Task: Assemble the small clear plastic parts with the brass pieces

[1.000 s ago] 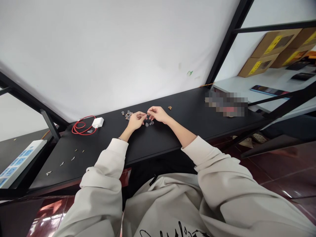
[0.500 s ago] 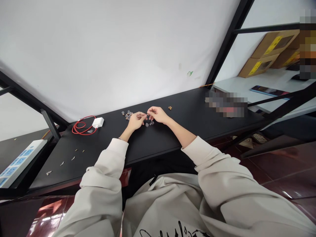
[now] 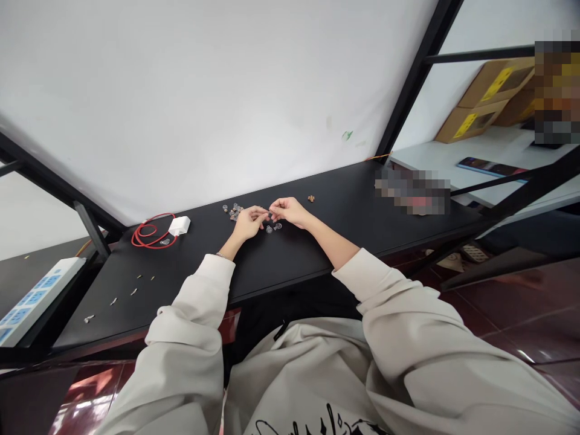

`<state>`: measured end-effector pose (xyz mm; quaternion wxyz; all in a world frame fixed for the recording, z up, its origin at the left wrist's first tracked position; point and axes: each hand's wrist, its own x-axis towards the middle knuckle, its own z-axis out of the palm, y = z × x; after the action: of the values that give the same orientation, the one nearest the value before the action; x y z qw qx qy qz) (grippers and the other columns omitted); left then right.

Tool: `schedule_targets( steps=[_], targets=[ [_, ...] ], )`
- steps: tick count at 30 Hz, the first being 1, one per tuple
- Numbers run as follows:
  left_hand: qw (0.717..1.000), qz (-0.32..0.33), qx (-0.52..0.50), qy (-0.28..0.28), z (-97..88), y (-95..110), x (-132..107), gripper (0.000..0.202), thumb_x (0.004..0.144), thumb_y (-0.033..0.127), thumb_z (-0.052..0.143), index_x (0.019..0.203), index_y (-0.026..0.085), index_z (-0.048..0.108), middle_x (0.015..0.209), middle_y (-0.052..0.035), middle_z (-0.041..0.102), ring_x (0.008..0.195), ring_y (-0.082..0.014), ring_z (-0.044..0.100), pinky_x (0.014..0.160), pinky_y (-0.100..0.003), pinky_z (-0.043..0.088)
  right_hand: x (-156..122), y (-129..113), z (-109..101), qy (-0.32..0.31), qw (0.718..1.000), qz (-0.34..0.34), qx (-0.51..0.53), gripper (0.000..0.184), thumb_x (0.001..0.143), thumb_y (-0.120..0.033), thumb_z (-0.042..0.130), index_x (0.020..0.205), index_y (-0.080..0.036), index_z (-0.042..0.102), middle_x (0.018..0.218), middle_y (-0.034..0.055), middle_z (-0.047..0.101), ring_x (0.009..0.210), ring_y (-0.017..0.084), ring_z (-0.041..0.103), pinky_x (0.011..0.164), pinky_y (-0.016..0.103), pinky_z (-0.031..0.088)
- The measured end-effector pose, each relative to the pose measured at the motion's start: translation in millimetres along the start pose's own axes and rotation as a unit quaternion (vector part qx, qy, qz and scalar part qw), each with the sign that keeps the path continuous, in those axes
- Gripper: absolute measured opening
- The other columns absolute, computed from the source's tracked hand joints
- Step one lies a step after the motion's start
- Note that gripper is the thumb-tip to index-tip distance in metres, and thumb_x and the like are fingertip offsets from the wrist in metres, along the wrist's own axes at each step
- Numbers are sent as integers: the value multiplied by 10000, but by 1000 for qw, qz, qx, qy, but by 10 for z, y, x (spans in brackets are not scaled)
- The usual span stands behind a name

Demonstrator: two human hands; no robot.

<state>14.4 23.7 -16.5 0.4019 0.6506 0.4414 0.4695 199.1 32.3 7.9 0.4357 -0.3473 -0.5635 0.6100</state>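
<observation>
We're looking down on a long black tabletop [image 3: 290,260], and the action's right at the centre! The right hand [image 3: 287,211] has thumb and forefinger pinched shut on a tiny glinting part [image 3: 270,212], too small for us to make out. The left hand [image 3: 247,224] comes in to meet it, fingers [image 3: 258,211] curled nearly closed at that same spot, though we can't tell if they're gripping. Just below sit small clear round pieces [image 3: 272,228], a heap of similar ones [image 3: 234,211] lies left of the hands, and a coil of red wire [image 3: 151,232] rests further left. Against half a second ago, the hands have barely shifted, while the yellow-labelled cardboard boxes [image 3: 471,124] sit slightly further left in our view.
</observation>
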Motion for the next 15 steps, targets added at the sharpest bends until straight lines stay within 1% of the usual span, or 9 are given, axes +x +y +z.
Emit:
schedule_targets(
  steps=[3,5,8,11,15],
  targets=[
    [1000,-4,8,0,-9,16,-12,297,756,364,798,860,120,665,746,-74,728,469,-96,578,482,-247,480,6,16,11,2,1000,-3,-9,145,866,-117,745,760,-129,647,620,22,674,570,112,646,595,227,573],
    [1000,-7,13,0,-10,40,-22,332,757,406,800,871,124,664,763,-79,736,479,-99,587,474,-240,475,9,18,18,7,1000,-6,-12,139,862,-139,755,777,-137,645,641,19,679,584,115,652,592,228,576],
    [1000,-6,26,1,-3,84,-36,406,766,496,785,894,130,668,813,-94,752,485,-100,593,426,-217,435,15,13,16,10,1000,-11,-10,132,846,-158,775,817,-144,647,698,21,698,621,117,663,587,221,574],
    [999,-12,36,4,7,116,-43,464,772,570,761,892,131,672,841,-109,756,473,-99,584,357,-199,370,25,15,2,12,1000,-9,-10,147,822,-174,801,834,-144,658,714,22,697,636,113,658,573,205,561],
    [999,-15,28,1,14,141,-45,490,769,594,757,923,136,680,873,-113,758,508,-111,606,331,-189,349,32,18,-20,6,1000,3,1,145,809,-172,812,846,-139,676,756,43,710,691,126,680,587,201,557]
  ],
)
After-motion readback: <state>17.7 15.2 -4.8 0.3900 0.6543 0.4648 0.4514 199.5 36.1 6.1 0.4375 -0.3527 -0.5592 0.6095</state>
